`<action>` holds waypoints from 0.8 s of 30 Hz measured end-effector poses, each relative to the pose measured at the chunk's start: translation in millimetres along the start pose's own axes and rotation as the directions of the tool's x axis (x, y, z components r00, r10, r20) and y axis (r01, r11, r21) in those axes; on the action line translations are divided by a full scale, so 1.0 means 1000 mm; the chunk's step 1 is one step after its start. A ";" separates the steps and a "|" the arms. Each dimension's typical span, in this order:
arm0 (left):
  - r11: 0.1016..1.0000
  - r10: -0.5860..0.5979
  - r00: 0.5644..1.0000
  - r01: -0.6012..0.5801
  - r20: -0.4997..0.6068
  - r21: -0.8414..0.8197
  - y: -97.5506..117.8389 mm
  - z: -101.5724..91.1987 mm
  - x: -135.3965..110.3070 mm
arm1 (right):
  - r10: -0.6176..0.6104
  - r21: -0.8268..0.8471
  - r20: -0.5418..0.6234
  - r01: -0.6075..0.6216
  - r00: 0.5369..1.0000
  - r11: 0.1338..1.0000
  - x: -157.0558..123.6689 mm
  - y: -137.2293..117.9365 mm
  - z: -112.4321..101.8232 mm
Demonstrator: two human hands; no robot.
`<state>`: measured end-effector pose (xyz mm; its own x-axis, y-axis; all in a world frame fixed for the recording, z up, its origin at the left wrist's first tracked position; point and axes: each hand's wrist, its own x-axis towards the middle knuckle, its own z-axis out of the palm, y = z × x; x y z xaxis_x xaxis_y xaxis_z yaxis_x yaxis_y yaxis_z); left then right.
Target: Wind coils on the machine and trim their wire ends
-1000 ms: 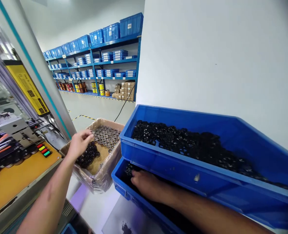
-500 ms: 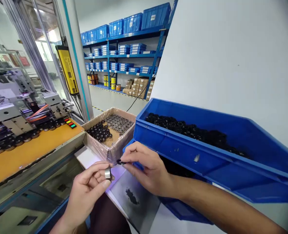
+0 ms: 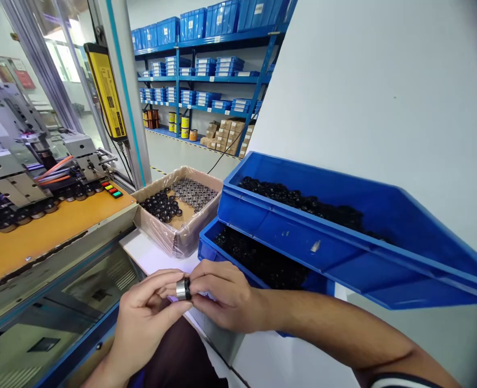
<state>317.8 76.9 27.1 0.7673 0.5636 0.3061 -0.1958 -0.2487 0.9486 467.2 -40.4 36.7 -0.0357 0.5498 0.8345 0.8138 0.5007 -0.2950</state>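
Note:
My left hand pinches a small silver metal ring between thumb and fingers. My right hand presses a small black ring-shaped part against the ring's right end. Both hands meet low in the middle, in front of the lower blue bin, which holds many black parts. A cardboard box lined with plastic film stands behind them, with black parts on its left and silver rings at the back.
An upper blue bin of black parts is stacked tilted over the lower one. A machine with an orange deck and coloured buttons stands at left. Blue shelving with bins lines the far wall.
My left hand left the cardboard box and my right hand left the lower bin. They came together, and the black part now sits against the silver ring.

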 end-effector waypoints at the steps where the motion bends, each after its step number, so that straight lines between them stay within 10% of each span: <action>1: 1.000 0.022 1.000 -0.022 -0.009 0.003 0.002 0.000 0.001 | -0.016 -0.011 0.005 0.016 1.000 1.000 0.001 0.000 -0.001; 24: 0.961 -0.073 0.995 0.090 0.070 -0.262 0.009 0.005 0.006 | -0.100 -0.062 0.045 0.103 0.994 0.993 0.001 0.009 -0.011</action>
<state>324.3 74.3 37.2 0.8206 0.5236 0.2292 -0.2797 0.0182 0.9599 481.0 -42.9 40.2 -0.1426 0.5263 0.8382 0.8403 0.5120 -0.1785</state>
